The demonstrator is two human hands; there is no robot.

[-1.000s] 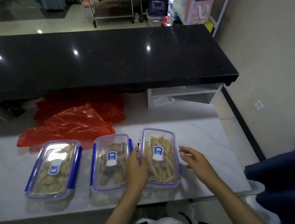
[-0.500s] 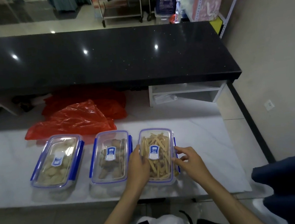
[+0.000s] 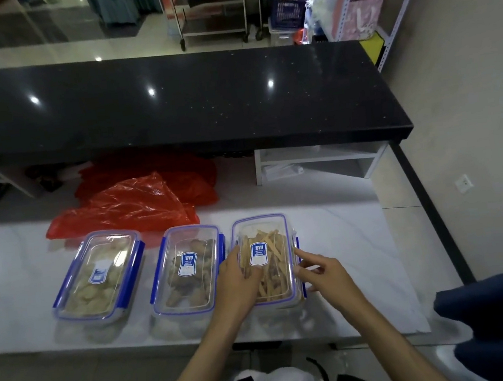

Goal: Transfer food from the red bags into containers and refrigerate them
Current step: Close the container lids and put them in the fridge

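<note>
left hand [image 3: 239, 282] hides container [image 3: 266, 259] edge | label text [image 3: 257, 254] unreadable (blurred)

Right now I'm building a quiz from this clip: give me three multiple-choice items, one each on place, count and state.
1. Where do the red bags lie?
A. behind the containers
B. on the black counter
C. on the floor

2. How many lidded containers stand on the white table?
A. two
B. three
C. four

3. What does the left hand do?
A. hangs idle
B. lifts a bag
C. rests on the right-most container

Key: 1 A, bags sit beyond the row; 2 B, three in a row; 3 C, fingers lie on its lid while the right hand touches its side.
</note>
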